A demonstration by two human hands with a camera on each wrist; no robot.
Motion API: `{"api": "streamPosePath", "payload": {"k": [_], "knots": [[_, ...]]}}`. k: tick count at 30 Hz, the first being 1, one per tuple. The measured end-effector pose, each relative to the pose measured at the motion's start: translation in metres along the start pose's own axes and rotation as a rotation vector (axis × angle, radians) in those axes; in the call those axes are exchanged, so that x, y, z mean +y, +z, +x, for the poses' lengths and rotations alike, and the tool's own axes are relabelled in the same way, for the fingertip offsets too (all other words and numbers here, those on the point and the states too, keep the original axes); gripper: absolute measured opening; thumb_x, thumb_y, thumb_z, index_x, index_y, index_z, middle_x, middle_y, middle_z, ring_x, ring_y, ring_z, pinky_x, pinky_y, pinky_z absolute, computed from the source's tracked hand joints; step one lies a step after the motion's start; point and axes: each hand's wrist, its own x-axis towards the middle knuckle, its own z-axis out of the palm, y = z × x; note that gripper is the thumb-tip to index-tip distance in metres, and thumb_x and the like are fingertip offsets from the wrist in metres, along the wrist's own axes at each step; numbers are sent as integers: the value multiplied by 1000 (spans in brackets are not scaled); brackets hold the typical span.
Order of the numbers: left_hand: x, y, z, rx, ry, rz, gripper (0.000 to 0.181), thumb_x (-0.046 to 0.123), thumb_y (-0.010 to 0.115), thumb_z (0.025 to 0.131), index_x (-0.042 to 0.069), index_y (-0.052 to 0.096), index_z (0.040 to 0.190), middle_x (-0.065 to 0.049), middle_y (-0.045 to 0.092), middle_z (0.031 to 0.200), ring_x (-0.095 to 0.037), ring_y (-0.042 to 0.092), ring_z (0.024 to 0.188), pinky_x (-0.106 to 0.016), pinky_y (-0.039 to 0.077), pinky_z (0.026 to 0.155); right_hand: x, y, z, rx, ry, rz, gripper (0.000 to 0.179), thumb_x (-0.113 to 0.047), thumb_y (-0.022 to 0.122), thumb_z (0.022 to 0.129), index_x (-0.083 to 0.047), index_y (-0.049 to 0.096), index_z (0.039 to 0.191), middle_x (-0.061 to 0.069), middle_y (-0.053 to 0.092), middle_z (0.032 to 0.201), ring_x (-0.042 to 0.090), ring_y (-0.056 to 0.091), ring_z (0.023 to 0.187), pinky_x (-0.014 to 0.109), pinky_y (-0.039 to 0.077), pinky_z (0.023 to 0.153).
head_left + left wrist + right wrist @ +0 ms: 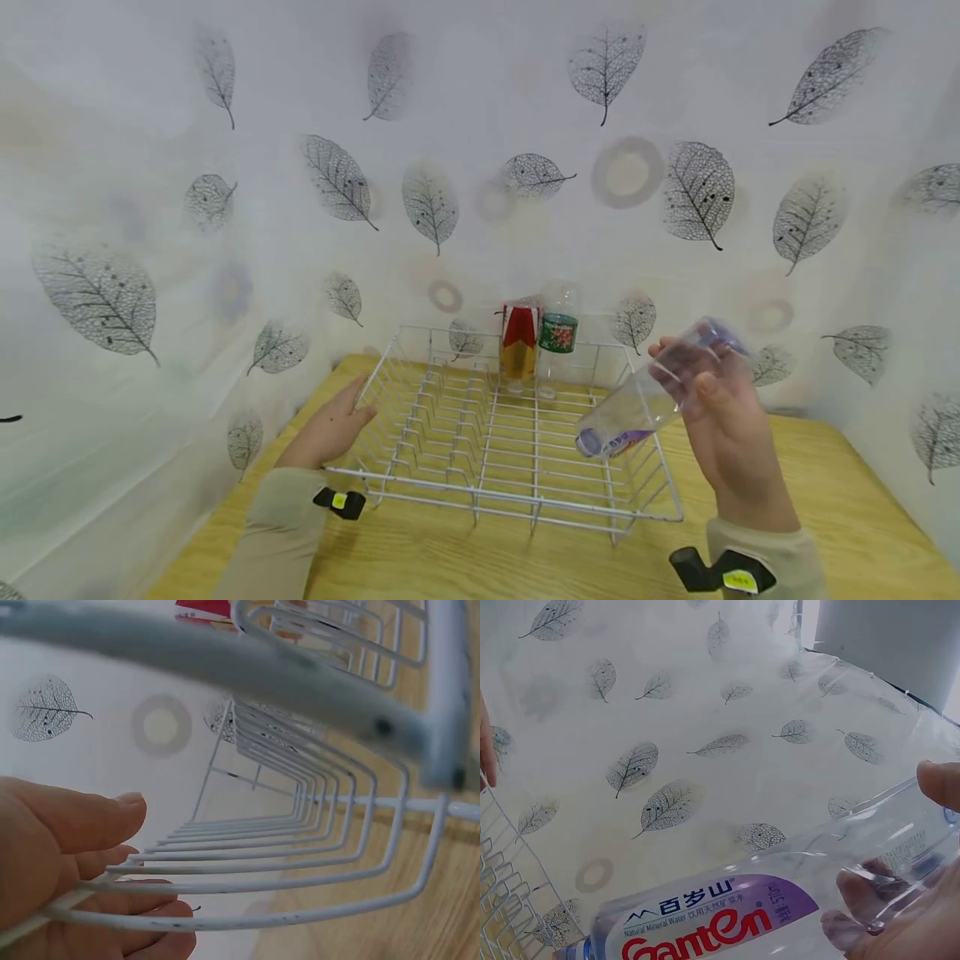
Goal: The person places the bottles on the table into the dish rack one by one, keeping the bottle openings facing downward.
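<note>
My right hand (723, 408) holds a clear plastic water bottle (630, 408) near one end, thumb in front and fingers behind, showing through the plastic. Its other end slants down to the left, over the right side of a white wire dish rack (536, 450). A white and purple label (720, 919) with red "Ganten" lettering faces the right wrist view. At the rack's left side, my left hand (330, 425) grips the top rim, thumb on the inner side. In the left wrist view, its fingers (161, 930) show beyond the side wires.
At the rack's back stand a red and yellow container (519, 342) and a clear bottle with a green label (558, 333). A wood-grain table (420, 550) carries the rack. Leaf-patterned sheeting (480, 100) surrounds the back and sides.
</note>
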Motion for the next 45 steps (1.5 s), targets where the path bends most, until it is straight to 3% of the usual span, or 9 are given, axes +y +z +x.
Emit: {"api": "streamPosePath", "payload": {"k": [6,13,17,22,27,32,42,45], "knots": [[-6,3,1,-34,-51,-66,68,37,35,111,10,3,164,-19,8,167,-41,10,151,-61,10,119,-3,-5,4,116,9,-82,45,17,34,101,5,35,145,24,54,133,35,51,127,41,41,111],[-4,3,3,-19,-37,-74,62,25,33,112,9,5,164,-22,18,165,-42,15,150,-61,11,119,7,-18,34,279,75,-286,47,15,45,100,-2,40,144,14,57,122,24,54,116,30,42,103],[-5,3,3,-13,-30,-78,60,17,32,111,8,6,164,-23,27,162,-42,24,148,-61,15,119,23,-33,51,340,185,-432,47,5,54,102,-8,35,143,9,53,122,19,50,118,26,40,102],[-8,3,5,-17,-20,-80,58,13,30,110,7,8,164,-22,36,157,-42,32,145,-62,22,117,43,-52,66,433,418,-673,57,-16,60,103,-11,22,146,6,46,130,14,44,121,24,39,100],[-10,3,4,-18,6,-73,57,13,30,111,5,11,163,-22,39,156,-41,33,144,-62,23,116,66,-66,73,464,615,-864,73,-31,60,103,-4,13,153,19,39,147,26,39,136,41,35,113],[-11,5,3,-20,30,-80,57,14,30,111,3,10,163,-23,40,155,-42,33,144,-61,21,117,84,-77,72,446,720,-945,88,-38,61,102,-2,2,157,25,32,156,38,31,144,53,28,118],[-9,5,4,0,31,-65,52,13,31,111,4,21,161,-21,45,151,-41,37,142,-62,29,114,108,-89,82,445,758,-991,90,-36,61,102,-1,0,158,25,32,156,41,33,143,52,32,116],[-9,4,5,11,32,-65,54,12,31,110,2,17,162,-22,44,152,-41,36,143,-60,24,117,115,-91,85,431,760,-1002,90,-35,61,102,-1,-1,158,27,32,155,41,32,143,53,31,116]]}}
